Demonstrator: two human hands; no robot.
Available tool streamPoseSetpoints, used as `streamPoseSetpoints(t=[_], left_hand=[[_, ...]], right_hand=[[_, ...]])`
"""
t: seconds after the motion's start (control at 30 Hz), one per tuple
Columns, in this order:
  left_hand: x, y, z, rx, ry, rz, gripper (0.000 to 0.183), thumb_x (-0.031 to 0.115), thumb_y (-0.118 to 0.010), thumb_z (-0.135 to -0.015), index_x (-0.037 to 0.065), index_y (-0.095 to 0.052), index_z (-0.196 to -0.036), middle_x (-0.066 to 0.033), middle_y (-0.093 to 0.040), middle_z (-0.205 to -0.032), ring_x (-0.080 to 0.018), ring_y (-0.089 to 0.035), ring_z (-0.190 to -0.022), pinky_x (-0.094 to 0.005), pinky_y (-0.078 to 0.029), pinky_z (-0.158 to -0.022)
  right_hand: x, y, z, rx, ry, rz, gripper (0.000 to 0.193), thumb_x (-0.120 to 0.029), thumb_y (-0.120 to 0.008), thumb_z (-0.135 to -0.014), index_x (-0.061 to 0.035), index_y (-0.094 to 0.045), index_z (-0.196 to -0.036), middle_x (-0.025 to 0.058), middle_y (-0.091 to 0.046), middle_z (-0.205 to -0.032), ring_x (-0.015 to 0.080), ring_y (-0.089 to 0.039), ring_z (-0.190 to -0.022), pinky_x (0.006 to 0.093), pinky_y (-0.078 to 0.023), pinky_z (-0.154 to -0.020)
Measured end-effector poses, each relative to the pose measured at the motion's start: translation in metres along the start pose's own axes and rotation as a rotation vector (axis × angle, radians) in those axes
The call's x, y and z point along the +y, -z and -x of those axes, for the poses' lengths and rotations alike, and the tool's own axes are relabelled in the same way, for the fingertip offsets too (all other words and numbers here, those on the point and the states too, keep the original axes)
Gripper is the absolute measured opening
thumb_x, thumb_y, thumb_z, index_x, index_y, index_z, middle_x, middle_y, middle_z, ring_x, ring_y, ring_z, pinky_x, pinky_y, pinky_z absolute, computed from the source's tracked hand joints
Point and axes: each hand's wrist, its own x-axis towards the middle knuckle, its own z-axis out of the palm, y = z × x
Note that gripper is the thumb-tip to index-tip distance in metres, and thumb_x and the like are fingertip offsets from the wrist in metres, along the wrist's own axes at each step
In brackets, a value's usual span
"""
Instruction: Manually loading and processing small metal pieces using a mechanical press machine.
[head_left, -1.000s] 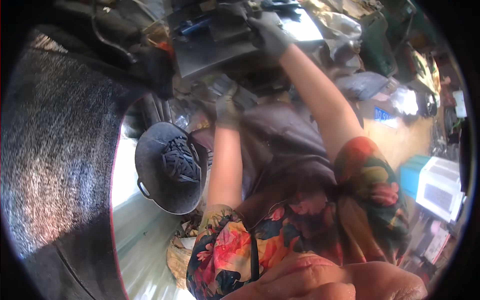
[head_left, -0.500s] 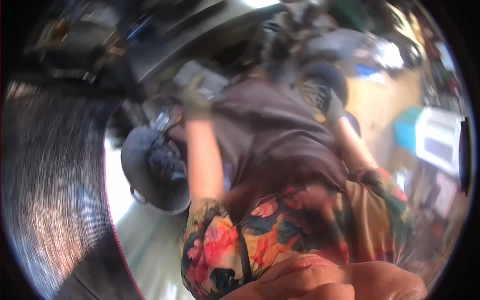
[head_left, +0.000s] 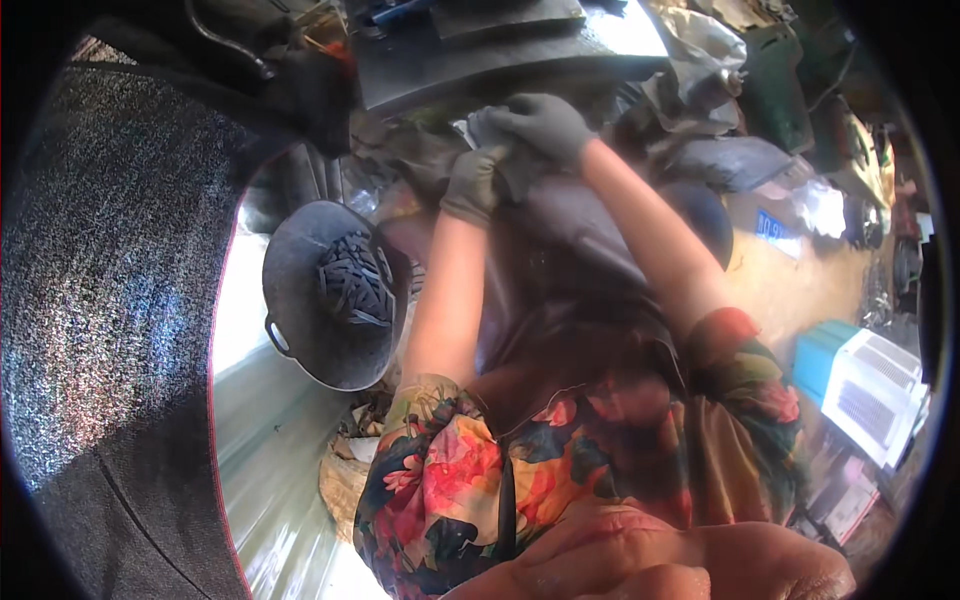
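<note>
Both my hands wear grey gloves and meet over my lap, just below a dark metal bench or machine [head_left: 510, 62]. My left hand [head_left: 472, 185] is closed, fingers bent towards the right hand. Reaching in from the right, my right hand [head_left: 548, 125] curls over a small pale grey piece [head_left: 478, 126] between the two hands. Its kind is hidden by the gloves. Left of my left forearm, a dark round pan [head_left: 300, 345] with a loop handle holds several dark grey strip-like pieces [head_left: 355, 280].
A dark rounded container [head_left: 708, 215] shows partly behind my right forearm. Beyond it lie a grey bag [head_left: 735, 163] and a blue label [head_left: 776, 232]. A teal and white plastic crate [head_left: 870, 390] stands at right. Crumpled brown sacking [head_left: 345, 480] lies below the pan.
My right hand has left the dark round container at right and come to my left hand. My left hand has moved right, towards the middle. The view has shifted and become sharper.
</note>
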Motion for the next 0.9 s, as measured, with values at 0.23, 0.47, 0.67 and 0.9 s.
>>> streamPoseSetpoints(t=[0.23,0.47,0.67,0.9], left_hand=[[0.009,-0.021,0.005,-0.069,0.035,0.490,0.034,0.000,-0.052,-0.088,0.002,-0.049,-0.122,-0.0143,-0.057,-0.118,-0.0289,-0.058,-0.109,-0.0434,-0.048,-0.095],[0.016,-0.030,0.010,-0.025,-0.075,0.290,0.037,-0.003,-0.051,-0.086,0.004,-0.049,-0.123,-0.0161,-0.057,-0.118,-0.0328,-0.058,-0.108,-0.0512,-0.046,-0.097],[0.012,-0.029,0.004,-0.039,-0.087,0.309,0.033,0.001,-0.054,-0.088,0.003,-0.050,-0.121,-0.0168,-0.058,-0.117,-0.0330,-0.058,-0.107,-0.0506,-0.045,-0.098],[0.016,-0.020,0.014,0.114,-0.045,0.294,0.030,0.004,-0.055,-0.088,-0.002,-0.050,-0.118,-0.0214,-0.058,-0.113,-0.0330,-0.059,-0.106,-0.0503,-0.045,-0.098]], right_hand=[[-0.022,0.030,0.003,0.443,0.120,-0.296,0.035,-0.033,-0.070,-0.082,0.0006,-0.069,-0.094,0.0053,-0.067,-0.073,0.0164,-0.066,-0.073,0.0252,-0.049,-0.067],[-0.015,0.059,0.010,0.111,-0.026,-0.987,0.028,-0.016,-0.055,-0.093,0.0002,-0.055,-0.116,0.0090,-0.065,-0.093,0.0167,-0.064,-0.076,0.0293,-0.054,-0.062],[-0.012,0.050,-0.039,0.170,-0.003,-0.942,0.025,-0.018,-0.057,-0.092,-0.0002,-0.059,-0.109,0.0055,-0.062,-0.076,0.0127,-0.058,-0.061,0.0251,-0.048,-0.054],[-0.021,0.037,-0.093,0.240,-0.001,-0.802,0.025,-0.022,-0.058,-0.091,-0.0010,-0.063,-0.103,0.0024,-0.061,-0.073,0.0094,-0.054,-0.061,0.0232,-0.042,-0.053]])
